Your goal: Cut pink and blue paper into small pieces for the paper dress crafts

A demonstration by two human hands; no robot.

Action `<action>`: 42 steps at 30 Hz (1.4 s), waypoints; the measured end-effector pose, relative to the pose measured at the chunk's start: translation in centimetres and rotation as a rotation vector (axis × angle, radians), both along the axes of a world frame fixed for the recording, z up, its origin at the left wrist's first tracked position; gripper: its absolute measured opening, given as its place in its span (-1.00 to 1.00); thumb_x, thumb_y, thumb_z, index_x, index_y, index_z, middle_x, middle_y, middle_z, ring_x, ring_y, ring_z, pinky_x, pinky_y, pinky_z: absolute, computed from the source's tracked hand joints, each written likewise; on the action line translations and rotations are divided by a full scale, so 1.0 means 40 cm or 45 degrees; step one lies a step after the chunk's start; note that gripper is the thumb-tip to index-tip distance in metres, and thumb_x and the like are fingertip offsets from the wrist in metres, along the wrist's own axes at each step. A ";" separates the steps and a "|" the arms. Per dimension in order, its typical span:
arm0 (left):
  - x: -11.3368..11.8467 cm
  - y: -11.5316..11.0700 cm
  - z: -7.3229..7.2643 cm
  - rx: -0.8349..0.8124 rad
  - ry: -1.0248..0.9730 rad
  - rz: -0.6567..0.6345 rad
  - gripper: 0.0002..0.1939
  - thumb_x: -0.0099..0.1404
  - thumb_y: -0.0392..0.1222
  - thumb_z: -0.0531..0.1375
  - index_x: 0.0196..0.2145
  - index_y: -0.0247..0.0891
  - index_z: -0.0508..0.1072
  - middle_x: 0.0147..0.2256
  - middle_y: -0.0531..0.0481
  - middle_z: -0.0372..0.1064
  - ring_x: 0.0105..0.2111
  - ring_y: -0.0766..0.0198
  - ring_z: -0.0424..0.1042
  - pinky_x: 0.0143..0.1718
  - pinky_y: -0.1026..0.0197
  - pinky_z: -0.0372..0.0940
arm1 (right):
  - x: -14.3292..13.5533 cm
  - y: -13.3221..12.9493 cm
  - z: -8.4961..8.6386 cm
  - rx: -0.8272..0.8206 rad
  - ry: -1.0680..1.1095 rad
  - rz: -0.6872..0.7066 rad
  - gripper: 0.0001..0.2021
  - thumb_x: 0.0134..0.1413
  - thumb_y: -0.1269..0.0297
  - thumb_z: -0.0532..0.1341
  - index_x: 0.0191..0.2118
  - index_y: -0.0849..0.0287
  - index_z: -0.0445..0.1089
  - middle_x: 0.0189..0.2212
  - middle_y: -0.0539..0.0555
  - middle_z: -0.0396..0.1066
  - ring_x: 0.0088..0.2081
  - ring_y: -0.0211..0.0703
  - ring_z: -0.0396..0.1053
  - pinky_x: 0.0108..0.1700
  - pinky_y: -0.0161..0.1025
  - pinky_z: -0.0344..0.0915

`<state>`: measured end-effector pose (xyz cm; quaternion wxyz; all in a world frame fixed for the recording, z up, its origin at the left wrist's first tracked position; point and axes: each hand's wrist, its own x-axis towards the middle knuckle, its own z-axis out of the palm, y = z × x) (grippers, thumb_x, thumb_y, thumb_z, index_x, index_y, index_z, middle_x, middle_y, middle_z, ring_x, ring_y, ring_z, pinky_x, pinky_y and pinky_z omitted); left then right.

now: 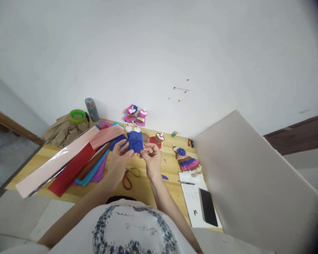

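A blue piece of crepe paper (135, 141) is held up over the table between my two hands. My left hand (118, 158) pinches its lower left edge, thumb toward me. My right hand (151, 158) grips the lower right corner between thumb and fingers. Below my hands lie scissors (127, 177) with one yellow and one red handle. Just behind the paper stands a small dress form (159, 138) in red and brown paper. Two more little dressed forms (131, 112) in pink, blue and brown stand by the wall.
Long folded crepe paper strips (74, 169) in several colours cover the table's left. Behind them are a cloth (66, 132), green tape roll (77, 115) and flask (92, 109). At right lie a tiered paper dress (187, 159), pen (187, 182), paper sheet (189, 201) and phone (208, 207), beside a pale panel (243, 176).
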<state>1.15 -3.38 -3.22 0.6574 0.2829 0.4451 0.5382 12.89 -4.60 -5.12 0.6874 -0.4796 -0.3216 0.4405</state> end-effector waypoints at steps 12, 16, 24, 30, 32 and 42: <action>-0.020 0.002 -0.034 0.321 -0.062 -0.329 0.14 -0.08 -0.28 0.43 0.35 -0.07 -0.06 0.04 -0.13 0.43 -0.09 0.14 0.48 -0.08 0.16 0.35 | 0.015 -0.014 -0.009 0.008 -0.040 0.088 -0.75 -0.19 0.35 0.33 -0.30 0.12 0.35 -0.56 -0.13 0.40 -0.56 -0.30 0.36 -0.45 -0.32 0.27; -0.005 0.009 -0.044 0.288 0.002 -0.260 0.06 -0.05 -0.28 0.42 0.34 -0.15 0.01 0.01 -0.13 0.46 -0.12 0.17 0.49 -0.09 0.18 0.36 | 0.010 -0.014 -0.012 0.059 -0.059 0.071 -0.75 -0.18 0.35 0.34 -0.28 0.13 0.37 -0.56 -0.13 0.39 -0.56 -0.33 0.32 -0.45 -0.34 0.26; 0.009 -0.004 -0.023 0.246 0.033 -0.127 -0.20 0.07 -0.32 0.32 0.26 -0.25 0.20 -0.16 -0.07 0.54 -0.24 0.24 0.50 -0.12 0.20 0.34 | 0.001 -0.022 -0.028 0.057 -0.069 0.036 -0.74 -0.16 0.34 0.35 -0.25 0.12 0.38 -0.51 -0.09 0.45 -0.51 -0.31 0.37 -0.41 -0.33 0.29; 0.004 -0.005 -0.044 0.246 0.017 -0.104 -0.26 0.07 -0.32 0.31 0.22 -0.22 0.26 -0.15 -0.07 0.55 -0.25 0.24 0.51 -0.13 0.20 0.34 | 0.003 -0.020 -0.039 0.023 -0.089 0.113 -0.66 -0.14 0.28 0.36 -0.15 0.12 0.42 -0.51 -0.09 0.39 -0.50 -0.30 0.34 -0.43 -0.33 0.26; 0.000 -0.006 -0.048 0.237 0.007 -0.114 -0.25 0.06 -0.32 0.32 0.22 -0.22 0.26 -0.17 -0.06 0.55 -0.26 0.23 0.51 -0.14 0.20 0.34 | 0.004 -0.013 -0.041 0.011 -0.095 0.144 -0.62 -0.16 0.27 0.37 -0.12 0.13 0.44 -0.51 -0.09 0.36 -0.51 -0.31 0.32 -0.45 -0.33 0.23; -0.011 -0.008 -0.044 0.202 -0.003 -0.207 -0.59 -0.01 -0.31 0.39 -0.14 -0.29 0.49 -0.25 -0.05 0.55 -0.28 0.23 0.49 -0.14 0.18 0.33 | 0.027 0.001 -0.034 -0.063 -0.268 0.204 -0.69 -0.23 0.29 0.38 -0.23 0.14 0.53 -0.62 -0.11 0.31 -0.58 -0.31 0.24 -0.47 -0.30 0.19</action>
